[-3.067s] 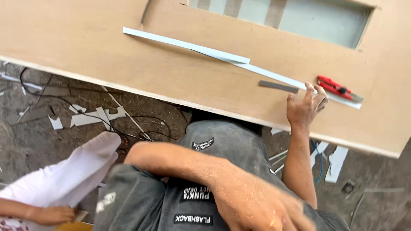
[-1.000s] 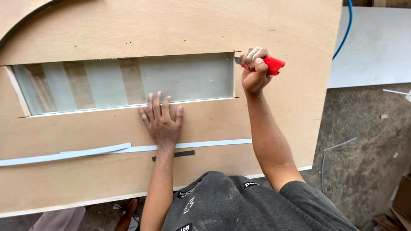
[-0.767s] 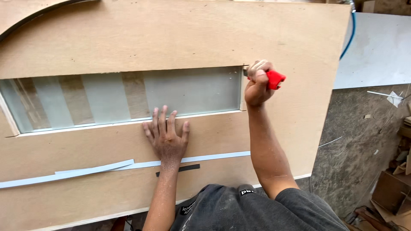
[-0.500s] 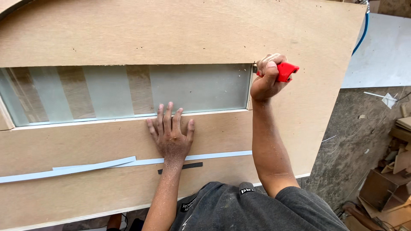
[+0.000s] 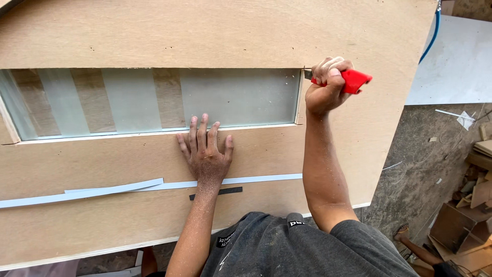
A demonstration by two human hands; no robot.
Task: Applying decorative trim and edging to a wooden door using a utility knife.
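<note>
right hand (image 5: 328,84) fist closed round red utility knife (image 5: 353,80), blade at frosted pane (image 5: 154,97) corner, 1 o'clock of left hand | left hand (image 5: 206,151) flat, fingers spread, pressing fibreboard panel (image 5: 205,31) below pane | white strips (image 5: 102,189) at 6 o'clock | risk: blade skips on the rebate edge, gouging the panel or running toward the bracing hand

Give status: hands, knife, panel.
Left hand flat on panel, below the window opening. Right hand gripping red knife, tip at opening's top right corner. White strips loose on panel, clear of both hands.
</note>
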